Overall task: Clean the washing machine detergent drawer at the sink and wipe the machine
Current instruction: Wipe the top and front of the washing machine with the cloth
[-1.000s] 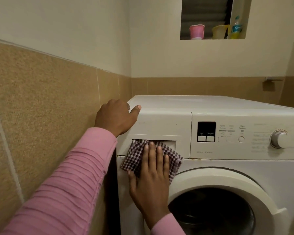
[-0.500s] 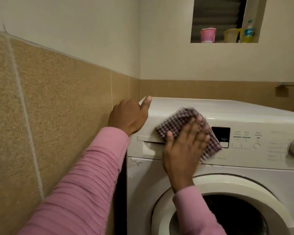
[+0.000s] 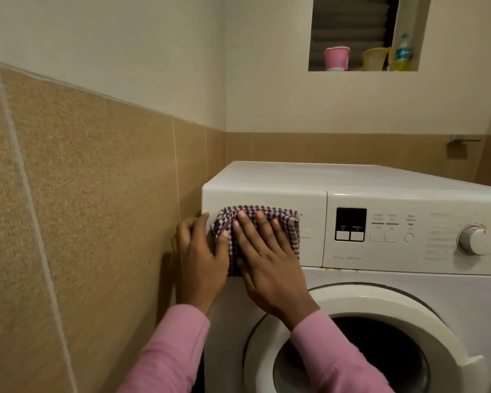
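A white front-loading washing machine [image 3: 352, 177] stands against the tiled wall. Its detergent drawer front [image 3: 267, 198] sits closed at the upper left of the panel. A checked purple-and-white cloth [image 3: 288, 222] lies flat on the drawer front. My right hand [image 3: 267, 265] presses the cloth against the drawer with straight, spread fingers. My left hand [image 3: 197, 259] rests on the machine's left front corner, its fingers flat along the edge beside the cloth.
A tan tiled wall [image 3: 82, 194] runs close along the machine's left side. The control panel has a display [image 3: 350, 224] and a dial [image 3: 472, 239]. The round door [image 3: 366, 336] is below. A wall niche holds a pink cup [image 3: 336, 58], a yellow cup and a bottle.
My right hand slid the cloth left and down from near the display onto the drawer front. My left hand dropped from the machine's top corner to its left front edge.
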